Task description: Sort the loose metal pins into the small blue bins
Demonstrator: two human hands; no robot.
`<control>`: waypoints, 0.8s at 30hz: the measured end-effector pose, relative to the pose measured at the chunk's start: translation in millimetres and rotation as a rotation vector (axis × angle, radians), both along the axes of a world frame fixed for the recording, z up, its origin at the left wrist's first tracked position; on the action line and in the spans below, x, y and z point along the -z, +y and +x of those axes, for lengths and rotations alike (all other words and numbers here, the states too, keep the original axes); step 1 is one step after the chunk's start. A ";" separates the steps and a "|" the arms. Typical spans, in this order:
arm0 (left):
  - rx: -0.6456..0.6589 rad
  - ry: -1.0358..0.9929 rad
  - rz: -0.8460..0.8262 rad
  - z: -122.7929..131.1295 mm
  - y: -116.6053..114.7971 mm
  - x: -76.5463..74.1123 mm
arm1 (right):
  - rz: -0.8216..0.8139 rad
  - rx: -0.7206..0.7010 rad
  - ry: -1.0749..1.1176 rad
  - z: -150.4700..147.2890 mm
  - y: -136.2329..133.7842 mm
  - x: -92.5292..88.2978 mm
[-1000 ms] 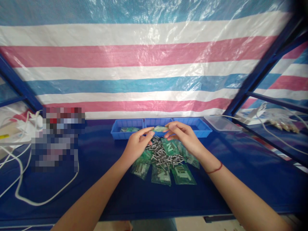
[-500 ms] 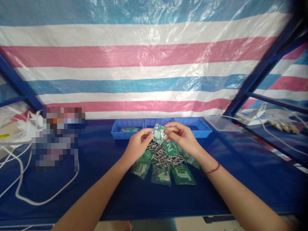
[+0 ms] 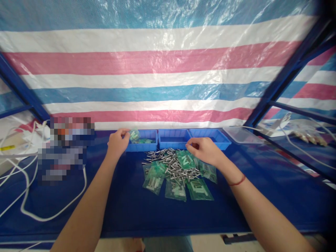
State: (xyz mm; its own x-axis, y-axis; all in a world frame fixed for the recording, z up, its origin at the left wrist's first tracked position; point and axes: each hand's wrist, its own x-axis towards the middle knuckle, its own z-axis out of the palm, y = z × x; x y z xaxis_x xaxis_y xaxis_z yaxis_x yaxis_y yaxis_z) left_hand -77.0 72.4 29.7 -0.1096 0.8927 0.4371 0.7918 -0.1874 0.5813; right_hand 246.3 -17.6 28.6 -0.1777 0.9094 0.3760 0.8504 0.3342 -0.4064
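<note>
My left hand (image 3: 117, 142) pinches a small clear-and-green plastic bag (image 3: 134, 134) over the left blue bin (image 3: 154, 145), where similar bags lie. Near the front of the middle bin (image 3: 173, 143), my right hand (image 3: 203, 148) is closed, thumb and fingers together; whatever they may hold is too small to make out. Below it lies a loose pile of metal pins (image 3: 173, 168). Around and on the pile are several green bags with metal pieces inside, among them one bag marked with a letter (image 3: 186, 160) and another at the front (image 3: 198, 190).
A third blue bin (image 3: 214, 138) stands at the right, beside a clear plastic lid (image 3: 243, 134). White cables (image 3: 47, 219) loop across the left of the blue table (image 3: 126, 210). A striped tarp (image 3: 157, 63) hangs behind.
Both hands were together above the pile, holding a bag. My left hand has carried the bag left to the left bin; my right hand has let go of it and moved slightly right.
</note>
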 end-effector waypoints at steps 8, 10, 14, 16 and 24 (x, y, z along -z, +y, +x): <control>-0.069 0.279 0.186 20.6 -17.8 0.7 | -0.127 -0.177 -0.017 9.4 1.9 11.2; -0.015 0.280 0.220 26.7 -21.4 -0.4 | -0.142 -0.220 -0.007 10.1 2.6 13.9; 0.164 0.266 0.300 44.9 -32.9 -1.1 | -0.150 -0.249 0.030 9.1 2.9 12.7; 0.309 0.268 0.310 56.2 -41.8 -0.5 | -0.147 -0.235 0.112 7.3 2.4 10.0; 0.694 0.149 0.186 89.2 -69.7 11.0 | -0.238 -0.250 0.709 -12.0 0.7 6.6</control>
State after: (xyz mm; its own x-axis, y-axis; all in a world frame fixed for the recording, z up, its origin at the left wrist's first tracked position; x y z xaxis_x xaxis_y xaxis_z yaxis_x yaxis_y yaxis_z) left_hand 12.2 2.6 18.7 0.5265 0.6449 0.5539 0.5234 -0.7593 0.3866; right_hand 234.3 -17.0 22.0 -0.1778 0.9444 0.2766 0.2728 0.3174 -0.9082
